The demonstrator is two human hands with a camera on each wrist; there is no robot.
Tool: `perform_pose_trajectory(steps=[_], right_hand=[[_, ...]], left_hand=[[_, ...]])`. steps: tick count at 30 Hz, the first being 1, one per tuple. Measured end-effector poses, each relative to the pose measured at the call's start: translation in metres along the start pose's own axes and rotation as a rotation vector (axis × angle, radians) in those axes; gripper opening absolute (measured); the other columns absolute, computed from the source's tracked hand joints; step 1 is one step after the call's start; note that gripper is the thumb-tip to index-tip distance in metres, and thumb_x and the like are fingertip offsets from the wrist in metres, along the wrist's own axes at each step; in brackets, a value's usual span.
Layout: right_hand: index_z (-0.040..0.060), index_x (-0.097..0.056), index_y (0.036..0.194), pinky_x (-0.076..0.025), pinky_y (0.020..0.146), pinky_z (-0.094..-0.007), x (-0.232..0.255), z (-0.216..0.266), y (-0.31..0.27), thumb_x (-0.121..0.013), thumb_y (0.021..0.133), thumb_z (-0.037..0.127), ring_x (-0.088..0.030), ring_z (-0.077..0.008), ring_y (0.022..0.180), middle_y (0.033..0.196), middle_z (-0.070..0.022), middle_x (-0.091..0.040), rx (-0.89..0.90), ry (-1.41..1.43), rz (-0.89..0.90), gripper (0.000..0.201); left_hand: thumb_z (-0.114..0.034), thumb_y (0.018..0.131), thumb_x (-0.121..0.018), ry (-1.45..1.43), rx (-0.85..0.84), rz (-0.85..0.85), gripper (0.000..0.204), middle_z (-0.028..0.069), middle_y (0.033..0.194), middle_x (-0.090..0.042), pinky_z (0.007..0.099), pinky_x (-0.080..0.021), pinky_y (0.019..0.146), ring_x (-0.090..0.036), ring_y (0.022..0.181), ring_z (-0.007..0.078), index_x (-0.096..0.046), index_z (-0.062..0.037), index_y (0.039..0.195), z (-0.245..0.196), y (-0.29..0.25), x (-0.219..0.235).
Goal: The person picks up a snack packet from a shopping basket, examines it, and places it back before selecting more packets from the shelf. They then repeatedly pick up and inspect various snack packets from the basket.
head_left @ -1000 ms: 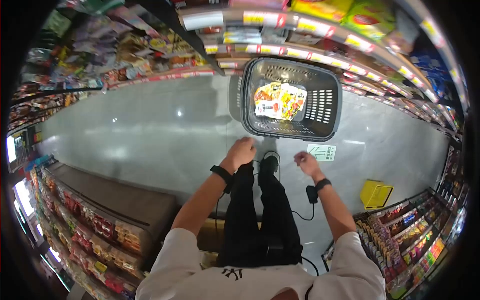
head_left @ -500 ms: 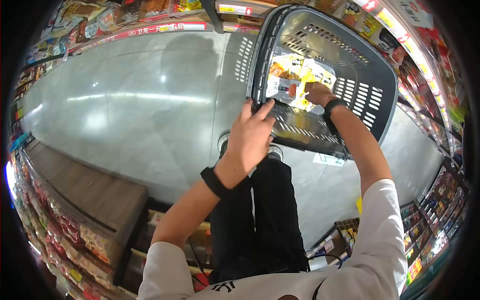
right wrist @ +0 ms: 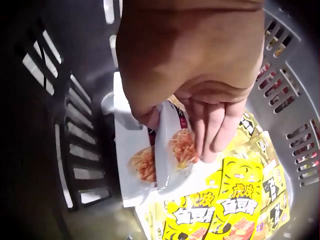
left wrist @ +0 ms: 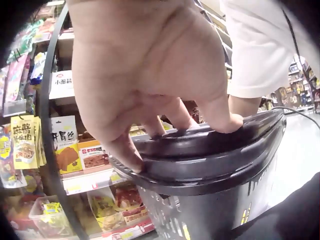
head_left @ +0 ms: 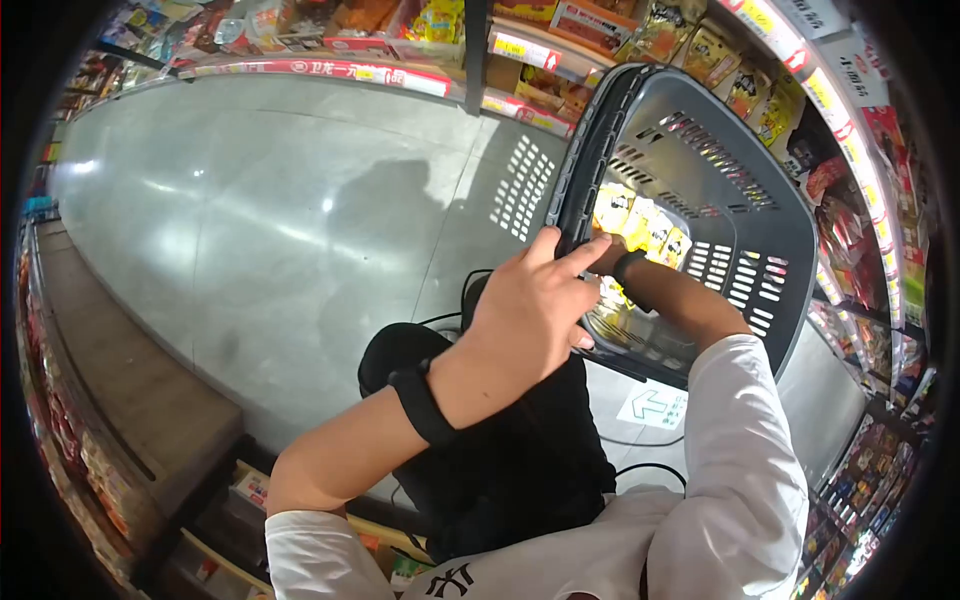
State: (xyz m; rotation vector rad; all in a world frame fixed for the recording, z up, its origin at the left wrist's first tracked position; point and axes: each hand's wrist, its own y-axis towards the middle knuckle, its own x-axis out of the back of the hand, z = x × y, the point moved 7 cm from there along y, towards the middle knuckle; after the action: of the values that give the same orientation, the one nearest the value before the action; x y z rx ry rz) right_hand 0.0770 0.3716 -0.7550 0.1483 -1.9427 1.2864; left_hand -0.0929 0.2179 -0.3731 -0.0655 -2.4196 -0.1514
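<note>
A dark grey shopping basket [head_left: 775,190] stands on the floor in front of me. My left hand [head_left: 525,315] rests on its near left rim with fingers spread; in the left wrist view the fingertips lie over the folded black handles [left wrist: 200,167]. My right hand [right wrist: 195,55] reaches down inside the basket. Between thumb and fingers it pinches a white snack packet [right wrist: 175,145] with a picture of shredded food. Another white packet [right wrist: 132,162] lies against that one. Several yellow snack packets [right wrist: 235,197] are spread on the basket's bottom beside them.
Snack shelves [head_left: 760,85] with price strips run close along the basket's far and right sides. A low brown ledge [head_left: 130,360] is at the left. A green-arrow floor sign [head_left: 650,405] lies near the basket, and a black cable [head_left: 650,468] curves beside my legs.
I have bent down close to the basket. My left hand has come onto the rim. My right hand has gone from outside into the basket and now pinches a white packet.
</note>
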Motion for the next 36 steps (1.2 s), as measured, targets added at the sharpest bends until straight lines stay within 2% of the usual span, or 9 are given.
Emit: perform_pose_trajectory(steps=[7, 10, 14, 15, 20, 24, 27, 30, 36], right_hand=[[0.0046, -0.061, 0.132, -0.055, 0.085, -0.0457, 0.074, -0.037, -0.046, -0.069, 0.086, 0.032, -0.071, -0.0377, 0.098, 0.102, -0.0221, -0.074, 0.299, 0.274, 0.15, 0.054], [-0.0027, -0.043, 0.143, -0.051, 0.096, -0.0457, 0.126, -0.072, -0.096, -0.066, 0.089, 0.031, -0.065, -0.0435, 0.111, 0.12, -0.0295, -0.067, 0.109, 0.533, -0.081, 0.068], [-0.0047, -0.04, 0.147, -0.044, 0.109, -0.0398, 0.209, -0.088, -0.2, -0.064, 0.092, 0.016, -0.058, -0.035, 0.128, 0.137, -0.0245, -0.06, 0.38, 1.041, -0.459, 0.064], [-0.004, -0.04, 0.147, -0.044, 0.108, -0.0379, 0.216, -0.088, -0.213, -0.062, 0.096, 0.008, -0.056, -0.0242, 0.129, 0.138, -0.0178, -0.06, 0.493, 1.313, -0.481, 0.058], [-0.0022, -0.046, 0.144, -0.045, 0.105, -0.0331, 0.235, -0.088, -0.232, -0.06, 0.103, 0.011, -0.057, -0.0155, 0.122, 0.135, -0.0101, -0.062, 0.56, 1.629, -0.67, 0.045], [-0.0013, -0.047, 0.144, -0.048, 0.099, -0.0317, 0.243, -0.101, -0.239, -0.058, 0.104, 0.012, -0.06, -0.0148, 0.116, 0.131, -0.01, -0.064, 0.546, 1.675, -0.816, 0.043], [-0.0012, -0.046, 0.144, -0.047, 0.1, -0.0319, 0.249, -0.102, -0.254, -0.057, 0.105, 0.013, -0.06, -0.0148, 0.117, 0.131, -0.0099, -0.063, 0.52, 1.717, -0.91, 0.043], [-0.0012, -0.045, 0.145, -0.046, 0.102, -0.0321, 0.251, -0.099, -0.257, -0.056, 0.105, 0.013, -0.059, -0.015, 0.119, 0.132, -0.0098, -0.063, 0.543, 1.74, -0.93, 0.044], [-0.0013, -0.045, 0.146, -0.046, 0.102, -0.032, 0.254, -0.098, -0.27, -0.056, 0.105, 0.013, -0.059, -0.0148, 0.119, 0.132, -0.0095, -0.063, 0.536, 1.703, -0.898, 0.045]], left_hand=[[-0.022, 0.069, -0.085, 0.154, 0.006, -0.042, 0.03, -0.0014, 0.154, -0.05, 0.0401, -0.053, 0.096, -0.055, 0.124, 0.0371, -0.069, -0.0128, 0.093, -0.011, -0.007, -0.006], [-0.028, 0.072, -0.085, 0.181, 0.014, 0.055, 0.033, 0.003, 0.157, -0.046, 0.0416, -0.051, 0.099, -0.055, 0.121, 0.0378, -0.07, -0.0139, 0.097, -0.008, -0.002, -0.01], [-0.035, 0.076, -0.083, 0.154, 0.024, 0.263, 0.035, 0.0089, 0.16, -0.043, 0.0431, -0.046, 0.104, -0.055, 0.118, 0.0373, -0.073, -0.0156, 0.103, 0.002, 0.006, -0.01], [-0.035, 0.076, -0.082, 0.167, 0.031, 0.314, 0.036, 0.0086, 0.16, -0.043, 0.0434, -0.045, 0.104, -0.055, 0.118, 0.037, -0.073, -0.0162, 0.106, 0.002, 0.009, -0.009], [-0.029, 0.083, -0.081, -0.017, 0.029, 0.495, 0.036, 0.0116, 0.153, -0.051, 0.0471, -0.042, 0.109, -0.052, 0.13, 0.0369, -0.074, -0.0193, 0.118, 0.012, 0.051, 0.019], [-0.021, 0.09, -0.075, 0.56, -0.087, -0.127, 0.028, 0.0128, 0.126, -0.069, 0.0389, -0.047, 0.103, -0.061, 0.122, 0.0268, -0.073, -0.0097, 0.116, 0.003, 0.087, 0.125], [-0.017, 0.093, -0.071, 0.267, 0.119, -0.324, 0.023, 0.009, 0.109, -0.074, 0.0326, -0.053, 0.089, -0.069, 0.104, 0.0208, -0.072, -0.0061, 0.113, -0.001, 0.109, 0.172], [-0.014, 0.095, -0.068, 0.223, -0.043, -0.526, 0.019, 0.0067, 0.097, -0.074, 0.0291, -0.053, 0.078, -0.07, 0.09, 0.0158, -0.071, -0.0039, 0.11, -0.036, 0.109, 0.159], [-0.021, 0.098, -0.065, -0.157, 0.158, -0.251, 0.032, 0.0105, 0.101, -0.074, 0.033, -0.054, 0.08, -0.068, 0.091, 0.0174, -0.063, -0.0023, 0.124, -0.016, 0.102, 0.061]])
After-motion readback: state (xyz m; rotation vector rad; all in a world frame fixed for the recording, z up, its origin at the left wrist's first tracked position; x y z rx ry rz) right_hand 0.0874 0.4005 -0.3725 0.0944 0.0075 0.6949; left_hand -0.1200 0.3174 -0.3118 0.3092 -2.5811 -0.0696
